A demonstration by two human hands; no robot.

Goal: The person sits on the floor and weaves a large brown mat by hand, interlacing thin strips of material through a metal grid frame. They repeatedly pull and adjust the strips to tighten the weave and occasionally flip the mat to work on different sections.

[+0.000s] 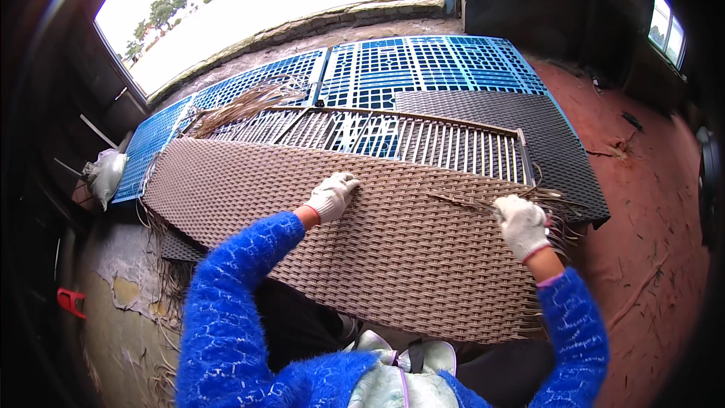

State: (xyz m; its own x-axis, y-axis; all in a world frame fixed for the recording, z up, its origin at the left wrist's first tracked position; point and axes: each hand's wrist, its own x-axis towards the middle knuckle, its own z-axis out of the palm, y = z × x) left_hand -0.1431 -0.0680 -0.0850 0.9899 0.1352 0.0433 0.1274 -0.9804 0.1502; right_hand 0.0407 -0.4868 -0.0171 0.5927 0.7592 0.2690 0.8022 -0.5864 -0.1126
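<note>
On the left, a white bag [108,175] sits beyond a red plastic object [71,302]. The floor [638,189] is red on the right, where brown scraps [619,148] lie near a small black object [631,120]. Far off, trees [161,13] show through a wide opening [279,19]. A dark board [517,11] stands right of it; a small window [667,26] is at far right.

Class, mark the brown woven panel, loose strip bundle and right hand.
Brown woven panel [393,240]: head view, middle of its weave.
Loose strip bundle [248,102]: head view, its middle.
Right hand [522,225]: head view, gloved back.
</note>
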